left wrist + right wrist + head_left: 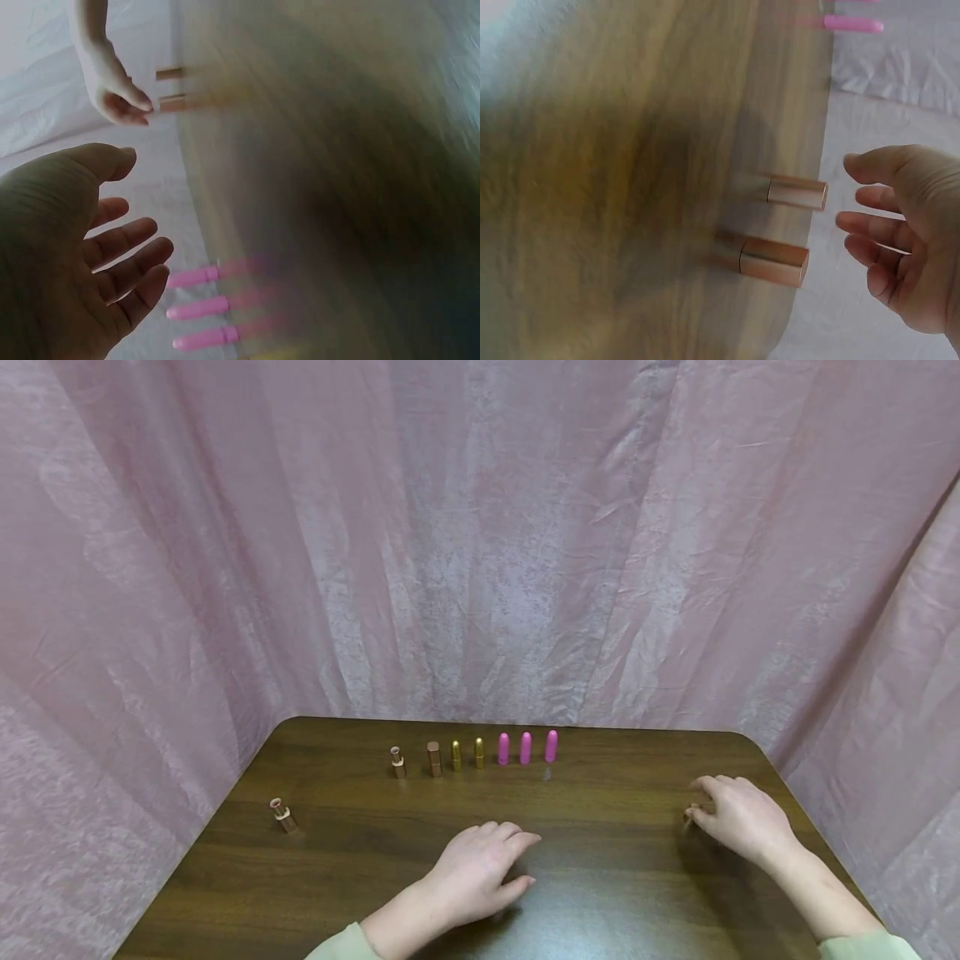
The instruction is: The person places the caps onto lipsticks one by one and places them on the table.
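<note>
My right hand (742, 818) hovers over the right side of the table, fingers loosely bent and holding nothing. Two copper-coloured lipstick caps (798, 193) stand upright just below its fingertips in the right wrist view. From the head, that hand hides most of them. My left hand (476, 872) is over the front middle of the table, fingers relaxed and thumb apart, with nothing in it. Far to its left stands an uncapped lipstick (282, 816) with a copper base. Another uncapped lipstick (398, 763) stands at the left end of the back row.
Along the back of the brown wooden table (360, 860) the row continues with a copper lipstick (434, 759), two gold tubes (456, 756) and three pink tubes (526, 748). A pink curtain (495, 543) hangs behind the table and at both sides.
</note>
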Demonstrator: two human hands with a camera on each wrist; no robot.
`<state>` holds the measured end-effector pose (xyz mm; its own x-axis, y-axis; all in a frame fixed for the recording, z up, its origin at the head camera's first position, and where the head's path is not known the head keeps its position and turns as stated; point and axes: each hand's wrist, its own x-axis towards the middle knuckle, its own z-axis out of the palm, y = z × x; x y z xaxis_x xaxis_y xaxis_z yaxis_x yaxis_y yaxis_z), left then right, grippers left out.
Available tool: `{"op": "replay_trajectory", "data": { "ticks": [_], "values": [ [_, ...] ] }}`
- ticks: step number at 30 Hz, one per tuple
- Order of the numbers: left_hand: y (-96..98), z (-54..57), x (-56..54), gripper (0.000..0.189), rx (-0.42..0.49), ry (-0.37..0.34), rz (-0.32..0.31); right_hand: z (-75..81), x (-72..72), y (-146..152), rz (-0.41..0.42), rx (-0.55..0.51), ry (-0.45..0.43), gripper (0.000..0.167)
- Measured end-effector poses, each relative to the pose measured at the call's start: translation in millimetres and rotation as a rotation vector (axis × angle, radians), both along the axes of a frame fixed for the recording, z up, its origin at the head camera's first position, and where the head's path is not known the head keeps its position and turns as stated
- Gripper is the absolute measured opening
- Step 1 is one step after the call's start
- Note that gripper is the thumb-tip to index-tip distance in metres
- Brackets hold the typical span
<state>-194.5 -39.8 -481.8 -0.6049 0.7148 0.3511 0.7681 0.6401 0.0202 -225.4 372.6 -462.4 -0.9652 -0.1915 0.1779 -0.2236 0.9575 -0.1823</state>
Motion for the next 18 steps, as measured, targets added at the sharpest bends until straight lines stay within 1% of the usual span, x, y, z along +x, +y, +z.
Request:
{"op": "replay_trajectory", "data": {
  "ticks": [2, 5, 9, 13, 18],
  "values": [
    [6.9, -2.5, 1.5, 0.049, -0.011, -0.009, -0.013, -0.6, -4.1, 2.8, -0.001, 0.021, -0.036, 0.039],
    [18.8, -6.3, 3.2, 0.049, -0.025, -0.048, -0.032, -2.4, -9.2, 5.8, -0.004, 0.042, -0.09, 0.039],
    [30.7, -11.2, 5.8, 0.048, -0.034, -0.106, -0.058, -5.6, -14.2, 5.3, -0.009, 0.05, -0.132, 0.032],
    [35.1, -14.2, 8.8, 0.047, -0.031, -0.128, -0.066, -7.7, -18.6, 5.2, -0.004, 0.061, -0.142, 0.028],
    [35.3, -15.9, 10.0, 0.047, -0.03, -0.129, -0.054, -8.4, -22.2, 7.0, 0.001, 0.065, -0.146, 0.028]
  ]
}}
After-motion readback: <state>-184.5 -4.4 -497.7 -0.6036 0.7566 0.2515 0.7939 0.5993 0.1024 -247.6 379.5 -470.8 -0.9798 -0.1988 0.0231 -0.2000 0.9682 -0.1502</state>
